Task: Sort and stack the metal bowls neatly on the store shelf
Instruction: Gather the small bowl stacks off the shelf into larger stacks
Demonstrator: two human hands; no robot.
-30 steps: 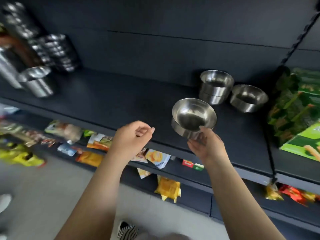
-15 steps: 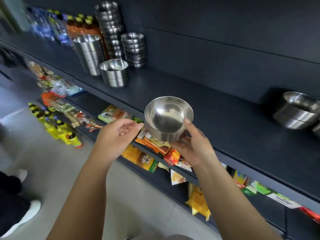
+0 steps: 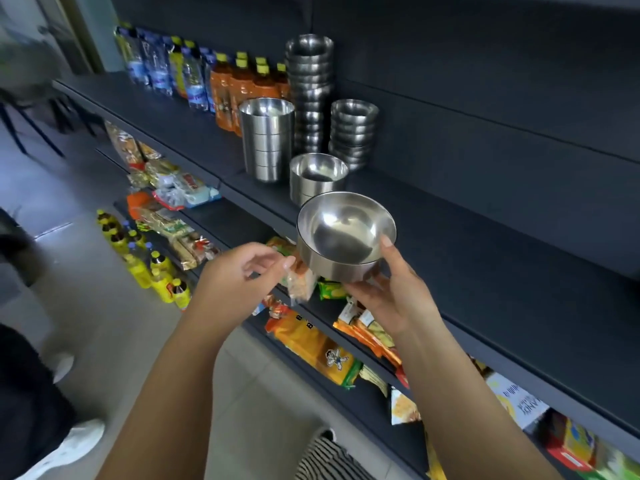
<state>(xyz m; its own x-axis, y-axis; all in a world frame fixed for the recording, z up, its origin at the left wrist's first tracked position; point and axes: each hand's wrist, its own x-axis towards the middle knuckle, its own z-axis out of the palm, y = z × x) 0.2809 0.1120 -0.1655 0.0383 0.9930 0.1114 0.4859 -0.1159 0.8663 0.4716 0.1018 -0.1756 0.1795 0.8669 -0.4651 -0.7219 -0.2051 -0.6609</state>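
Observation:
My right hand (image 3: 391,292) grips a round metal bowl (image 3: 343,237) from below, thumb on its rim, holding it upright above the front edge of the dark shelf (image 3: 485,258). My left hand (image 3: 242,275) hovers just left of the bowl, fingers loosely curled, holding nothing. Behind the held bowl stands a short stack of straight-sided bowls (image 3: 317,176). Left of that is a taller stack of straight-sided cups (image 3: 266,140). At the back stand a tall stack of round bowls (image 3: 310,88) and a shorter stack of round bowls (image 3: 353,131).
Drink bottles (image 3: 207,77) line the shelf to the left of the stacks. Snack packets (image 3: 311,341) fill the lower shelves, and yellow bottles (image 3: 145,261) stand on the floor. Another person's leg and shoe (image 3: 52,427) are at the lower left.
The view swung left along the shelf, bringing the bowl stacks close. My right hand carried the bowl toward them; the two bowls at the right went out of view.

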